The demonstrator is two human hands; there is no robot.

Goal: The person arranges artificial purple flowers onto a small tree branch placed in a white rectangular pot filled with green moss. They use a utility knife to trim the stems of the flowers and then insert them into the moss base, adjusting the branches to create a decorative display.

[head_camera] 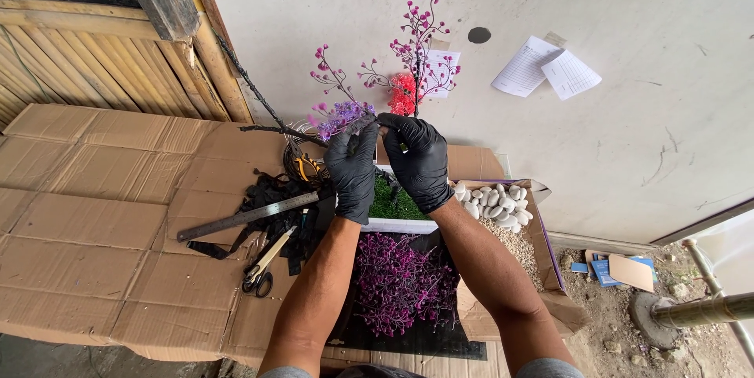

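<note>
Near edge: two bare forearms reach away from the camera over flattened cardboard sheets (94,213) that cover the floor. Between the forearms lies a pile of dark purple bead sprigs (400,280) on a black mat (428,339). Left of it, toward the cardboard's middle, scissors (263,268) with pale handles, then a steel ruler (247,217) lying diagonally across black scraps (271,189).

Right side: an open cardboard box (542,248) with gravel and a heap of white pebbles (495,201) at its far end.

Further out: a white tray with green moss (393,204), just beyond the purple pile, partly hidden by the hands.

Left hand (352,170), black glove, grip closed around a lilac beaded cluster (342,117) at the fingertips. Right hand (418,160), black glove, fingers curled with fingertips pinched at the trunk of the small wire tree (420,40); exact contact point hard to see. Hands close together, thumbs almost touching.

The tree stands upright from the tray, thin dark branches with pink bead tips, one red cluster (402,94) near the middle.

Left of the hands: a wire coil (302,162) with yellow-handled pliers, dark twisted wire running up to the bamboo wall (86,64).

Far: pale wall with two paper sheets (546,70) stuck on.
</note>
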